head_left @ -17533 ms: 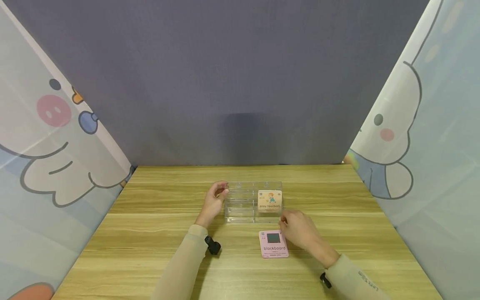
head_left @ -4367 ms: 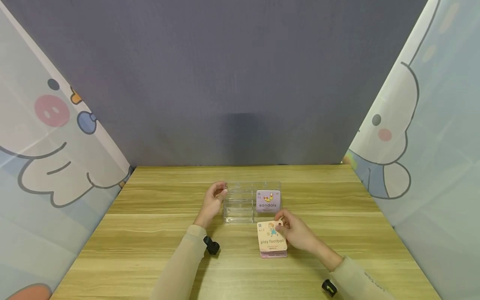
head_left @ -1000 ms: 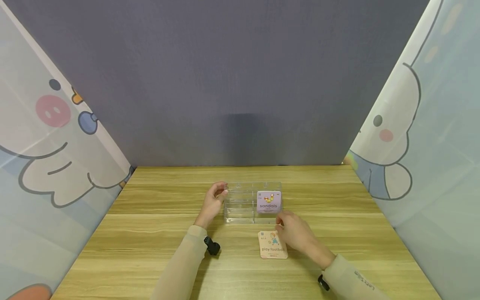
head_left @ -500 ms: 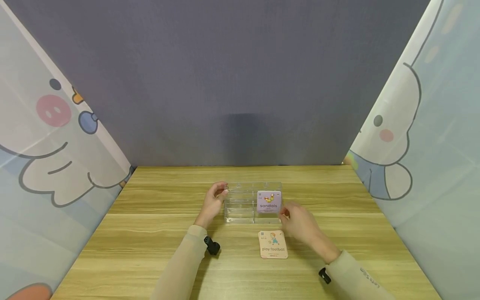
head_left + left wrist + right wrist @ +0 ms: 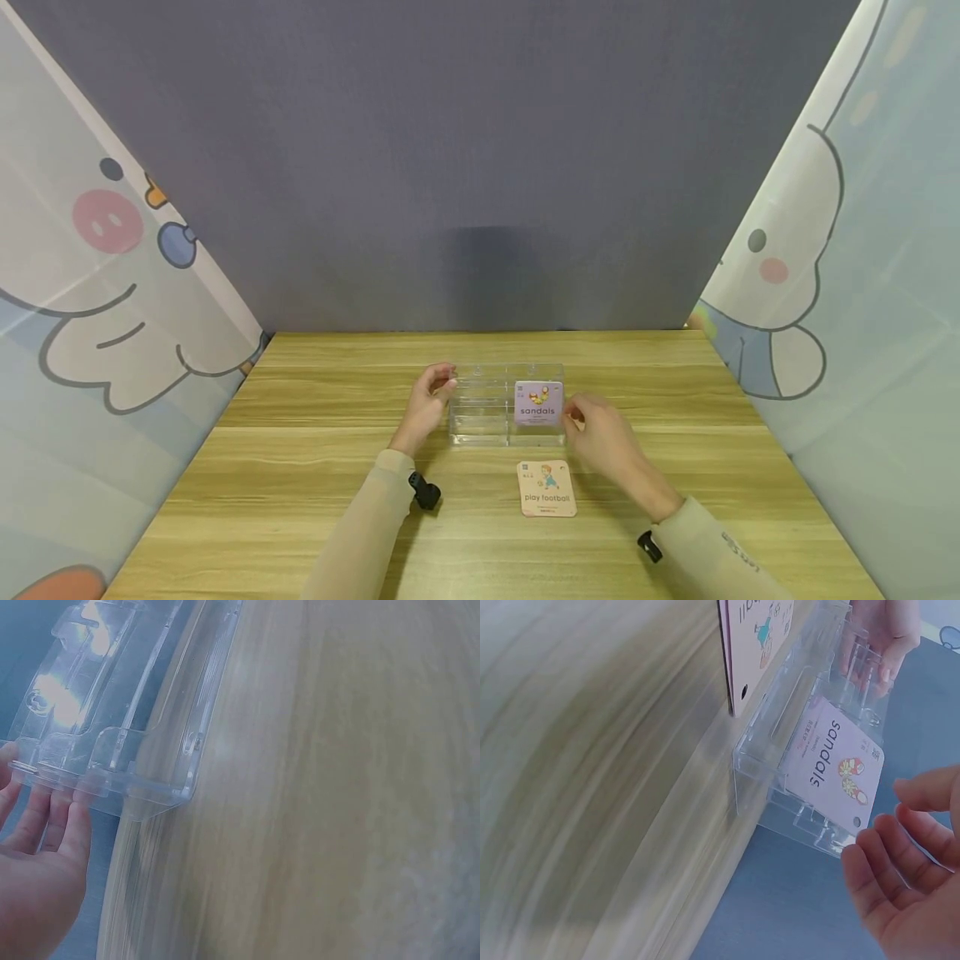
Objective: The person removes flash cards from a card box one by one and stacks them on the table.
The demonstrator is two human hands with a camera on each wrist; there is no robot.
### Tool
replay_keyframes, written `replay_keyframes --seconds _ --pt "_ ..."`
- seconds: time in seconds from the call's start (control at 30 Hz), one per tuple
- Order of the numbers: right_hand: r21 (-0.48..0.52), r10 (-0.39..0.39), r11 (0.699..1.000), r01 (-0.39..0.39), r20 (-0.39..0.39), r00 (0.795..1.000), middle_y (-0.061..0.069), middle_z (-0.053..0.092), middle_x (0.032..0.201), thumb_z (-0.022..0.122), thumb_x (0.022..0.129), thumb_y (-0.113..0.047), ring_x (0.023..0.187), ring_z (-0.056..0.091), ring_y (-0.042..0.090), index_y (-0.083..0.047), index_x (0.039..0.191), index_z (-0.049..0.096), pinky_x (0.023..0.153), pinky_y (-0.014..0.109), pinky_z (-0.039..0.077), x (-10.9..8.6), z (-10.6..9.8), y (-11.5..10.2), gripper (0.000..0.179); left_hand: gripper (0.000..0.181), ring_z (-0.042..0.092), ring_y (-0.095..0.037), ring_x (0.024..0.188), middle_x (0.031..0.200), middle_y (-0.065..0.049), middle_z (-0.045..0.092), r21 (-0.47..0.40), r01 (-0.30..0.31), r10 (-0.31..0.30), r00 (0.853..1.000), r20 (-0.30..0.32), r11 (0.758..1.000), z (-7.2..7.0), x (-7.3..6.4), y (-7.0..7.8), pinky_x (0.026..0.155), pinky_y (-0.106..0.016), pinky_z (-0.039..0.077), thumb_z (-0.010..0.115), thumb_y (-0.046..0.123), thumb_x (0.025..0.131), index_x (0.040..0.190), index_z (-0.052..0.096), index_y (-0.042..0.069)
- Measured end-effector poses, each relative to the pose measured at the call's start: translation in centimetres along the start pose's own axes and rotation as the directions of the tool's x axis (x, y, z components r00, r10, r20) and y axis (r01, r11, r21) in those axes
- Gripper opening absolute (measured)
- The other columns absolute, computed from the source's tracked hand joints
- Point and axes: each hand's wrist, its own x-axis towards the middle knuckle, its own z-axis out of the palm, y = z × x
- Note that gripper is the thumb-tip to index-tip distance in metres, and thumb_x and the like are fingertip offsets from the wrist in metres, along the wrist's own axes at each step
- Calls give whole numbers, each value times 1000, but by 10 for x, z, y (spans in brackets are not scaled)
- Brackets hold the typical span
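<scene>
My left hand [image 5: 425,408] grips the left end of a clear plastic tiered card holder [image 5: 480,429]. In the left wrist view its fingers [image 5: 60,817] lie along the holder's end edge. A purple "sandals" flash card [image 5: 538,403] leans upright in the holder's right-hand column. Just right of that card is my right hand [image 5: 603,437], fingers loosely bent and nothing between them. The right wrist view shows a gap between its fingertips [image 5: 885,832] and the card. A cream "play football" card [image 5: 547,490] lies flat on the table, on top of a pink-edged card.
The wooden table [image 5: 300,500] ends at a dark grey backdrop [image 5: 480,167]. Cartoon-printed curtains [image 5: 105,300] stand at both sides. The holder's left column [image 5: 478,408] shows no cards.
The "play football" card went from holder to table, over the pink "blackboard" card, revealing "sandals". In the last second my right hand left the pile and rose beside "sandals". The left hand stayed.
</scene>
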Motion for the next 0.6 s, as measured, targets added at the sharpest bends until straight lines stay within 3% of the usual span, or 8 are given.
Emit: replay_keyframes --seconds 0.23,0.43,0.6 --pt "-19 -65 998 64 -87 994 7 69 92 78 85 -6 84 65 23 -6 92 72 72 41 57 5 0 -1 10 36 54 -30 120 135 -28 53 -4 -1 1 1000 8 1000 -1 1 -5 101 -40 46 56 7 105 137 51 -6" --pt "-41 -79 996 76 -97 992 8 70 94 79 85 -8 88 65 25 -3 96 73 76 42 57 8 -2 -3 13 35 54 -30 119 135 -28 53 4 -12 12 1000 3 1000 -1 1 -5 99 -39 47 56 8 105 137 51 -7" --pt "-42 -96 995 92 -103 990 9 71 97 78 86 -8 91 66 27 -1 101 74 79 43 57 10 -1 -3 16 35 54 -30 120 132 -22 56 5 5 -5 1000 -3 1000 0 1 -3 101 -42 46 56 7 104 137 52 -6"
